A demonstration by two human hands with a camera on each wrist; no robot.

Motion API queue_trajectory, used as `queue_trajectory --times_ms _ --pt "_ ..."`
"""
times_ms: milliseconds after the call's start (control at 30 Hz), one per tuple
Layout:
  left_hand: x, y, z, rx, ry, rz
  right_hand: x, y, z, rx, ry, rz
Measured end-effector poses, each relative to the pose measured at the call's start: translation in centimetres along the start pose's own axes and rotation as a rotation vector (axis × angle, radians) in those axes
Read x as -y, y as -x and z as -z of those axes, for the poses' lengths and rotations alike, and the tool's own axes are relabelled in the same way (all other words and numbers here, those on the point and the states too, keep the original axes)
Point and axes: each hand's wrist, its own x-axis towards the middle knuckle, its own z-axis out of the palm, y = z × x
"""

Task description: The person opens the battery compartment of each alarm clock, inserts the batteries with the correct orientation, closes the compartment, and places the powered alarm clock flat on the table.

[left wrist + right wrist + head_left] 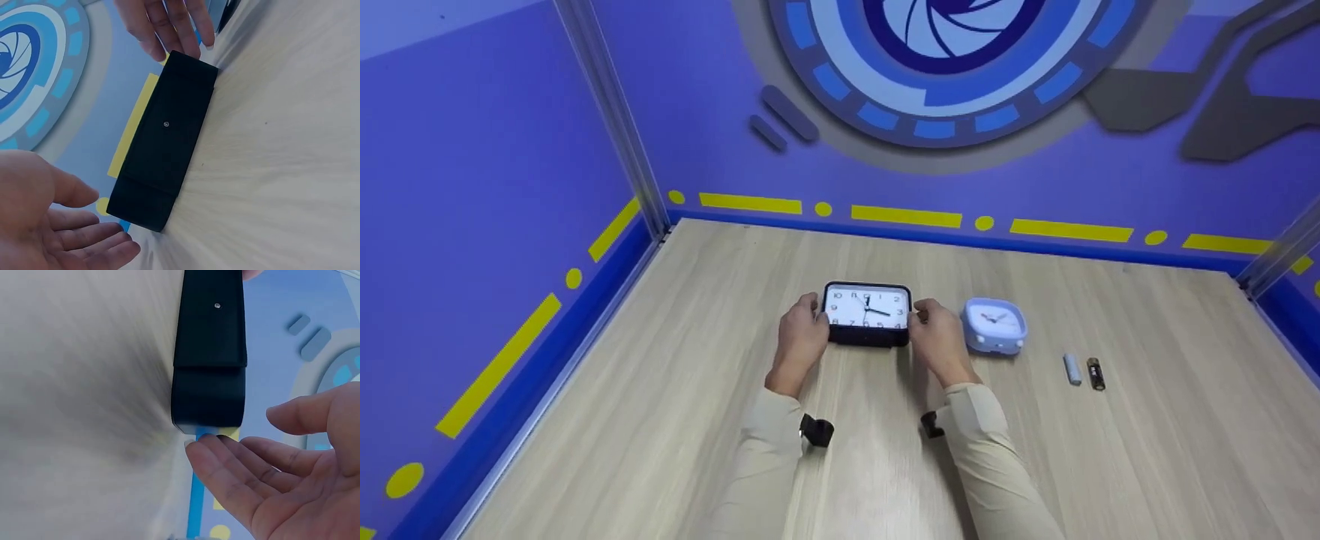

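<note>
A black rectangular alarm clock [867, 313] with a white dial stands on the wooden table, its face tipped upward. My left hand [802, 334] is at its left end; in the left wrist view the fingers [90, 236] are extended with the thumb apart from the case. At the opposite end is my right hand [941, 337]. Seen from the right wrist, its fingertips [211, 453] lie right at the clock's end, and the thumb [298, 413] stands off to the side. Both wrist views show the clock's plain black underside [163, 140] with one small screw.
To the right of my right hand sits a small light-blue alarm clock [994, 327]. Farther right lie a grey-blue battery [1072, 370] and a black-and-gold battery [1096, 373]. Blue-purple panels [735, 172] with yellow marks wall the table [660, 450] at the back and sides.
</note>
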Motion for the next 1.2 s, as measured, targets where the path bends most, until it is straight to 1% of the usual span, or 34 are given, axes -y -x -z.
queue_trajectory --times_ms 200,400,600,700,967,1200 --pt "0.4 -0.4 -0.5 -0.021 -0.010 -0.011 -0.3 -0.5 -0.3 0.041 0.005 -0.038" --pt "0.6 -0.9 -0.7 -0.043 -0.006 -0.035 -0.6 -1.0 -0.4 0.046 0.000 -0.050" --pt "0.8 -1.1 -0.7 -0.050 0.007 -0.037 -0.6 -1.4 -0.6 0.051 -0.023 -0.083" --pt "1.0 -1.1 -0.7 -0.047 0.002 -0.042 -0.7 -1.3 -0.7 0.056 -0.022 -0.083" --pt "0.7 -1.2 -0.6 -0.042 0.012 -0.076 -0.8 -1.4 -0.6 0.046 -0.028 -0.072" --pt "0.7 -0.8 -0.6 -0.037 -0.006 -0.041 -0.8 -1.1 -0.7 0.044 -0.002 -0.052"
